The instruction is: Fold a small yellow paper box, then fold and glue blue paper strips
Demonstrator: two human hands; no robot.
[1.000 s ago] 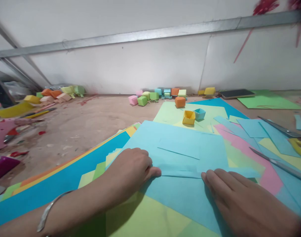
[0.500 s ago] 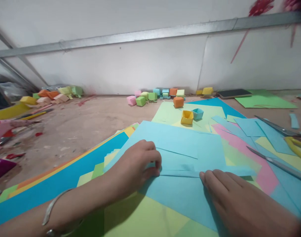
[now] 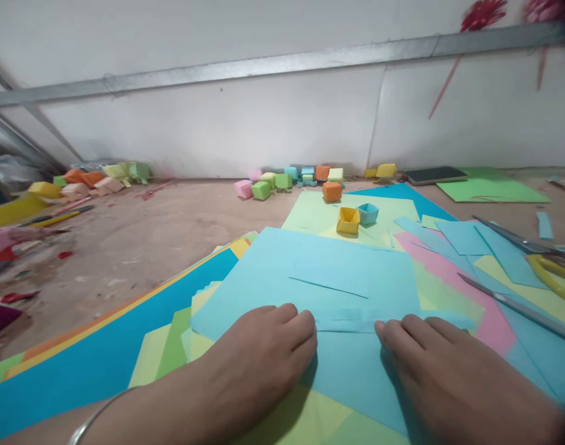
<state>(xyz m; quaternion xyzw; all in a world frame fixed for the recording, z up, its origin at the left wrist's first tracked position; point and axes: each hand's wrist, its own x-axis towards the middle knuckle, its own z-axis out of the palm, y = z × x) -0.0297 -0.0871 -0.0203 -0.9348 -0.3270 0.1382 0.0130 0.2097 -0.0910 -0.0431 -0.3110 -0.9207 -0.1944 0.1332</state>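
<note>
A narrow light blue paper strip (image 3: 346, 325) lies crosswise over a light blue sheet (image 3: 245, 272), its right end sticking out beyond my fingers. My left hand (image 3: 271, 349) is closed at the strip's left end, fingers curled down; the fingertips are hidden. On the right part of the strip rests my right hand (image 3: 433, 361), its thumb and bent fingers pressed together on the paper's near edge. A thin cut piece of light blue paper (image 3: 329, 281) lies flat just beyond the strip.
Past the sheet stand a yellow open paper box (image 3: 348, 220) and a light blue one (image 3: 368, 213). Several folded paper cubes (image 3: 282, 180) line the wall. To the right lie scissors (image 3: 518, 306) with pointed blades, paper scraps and a phone (image 3: 435, 175). Coloured sheets (image 3: 125, 327) spread leftward.
My left hand has come down and slightly right and nearer, its raised curled fingers now lowered at the strip's left end. The right hand stays in place. The view has shifted slightly.
</note>
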